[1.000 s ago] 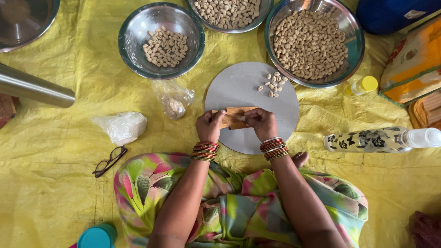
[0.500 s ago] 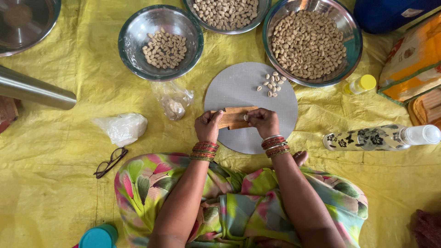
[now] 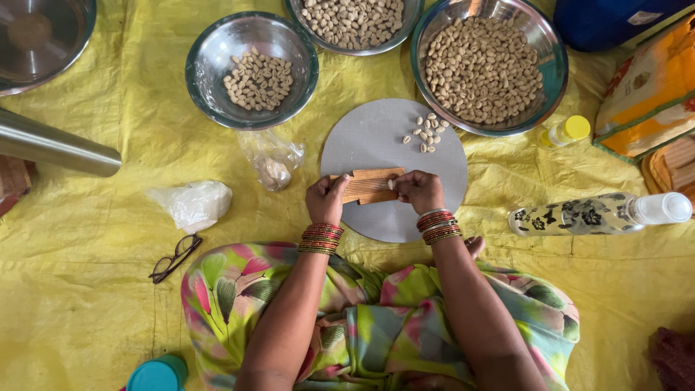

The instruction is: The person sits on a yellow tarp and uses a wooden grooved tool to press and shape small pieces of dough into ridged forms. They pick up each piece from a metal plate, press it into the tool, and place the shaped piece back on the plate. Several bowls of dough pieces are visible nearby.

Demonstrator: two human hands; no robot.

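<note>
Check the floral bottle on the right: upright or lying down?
Lying down. The floral bottle rests on its side on the yellow sheet, white cap pointing right, clear of the grey round board.

Probably a home floor: yellow sheet (image 3: 108, 304), steel nut bowls (image 3: 210, 51).

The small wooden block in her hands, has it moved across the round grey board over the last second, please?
No. The wooden block sits at the same spot on the round grey board, below the loose nuts, with left hand and right hand holding its ends as before.

Crinkled yellow floor sheet (image 3: 94, 318), soft daylight.
</note>
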